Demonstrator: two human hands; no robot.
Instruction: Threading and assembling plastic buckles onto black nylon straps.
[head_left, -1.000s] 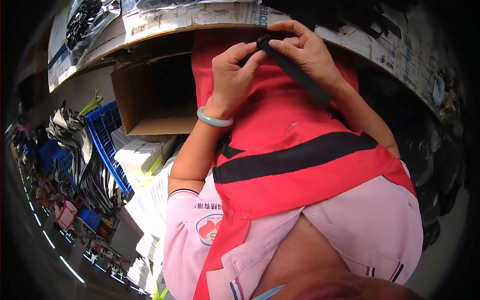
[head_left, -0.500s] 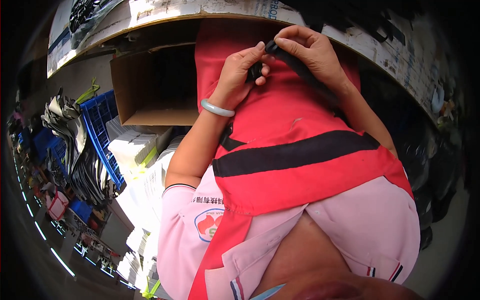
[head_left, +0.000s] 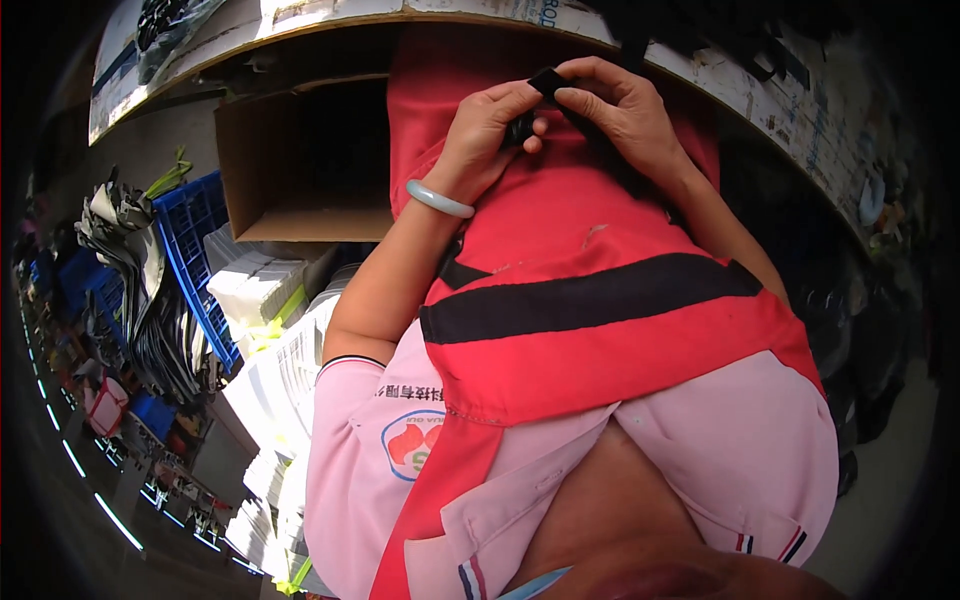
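A black strap (head_left: 547, 86) was held up in front of the person's lap, just short of the worktop (head_left: 800, 115), its end between the two hands. The left hand (head_left: 487, 135) had its grip closed on that end, thumb against finger, while its lower fingers curled round a dark, shiny piece (head_left: 519, 128) I could not make out. The right hand (head_left: 628, 112) pinched the strap just beside it, and the rest trailed down under that wrist. A pale bracelet (head_left: 440, 199) circled the left wrist. Beneath both hands spread a red apron (head_left: 555, 215) with a black band (head_left: 590, 300), worn over a pink shirt (head_left: 700, 430). Under the worktop, to the person's left, a cardboard box (head_left: 320, 226) lay with its open side facing the person. Nearer stood a blue crate (head_left: 186, 245), with white stacks (head_left: 255, 287) beside it.
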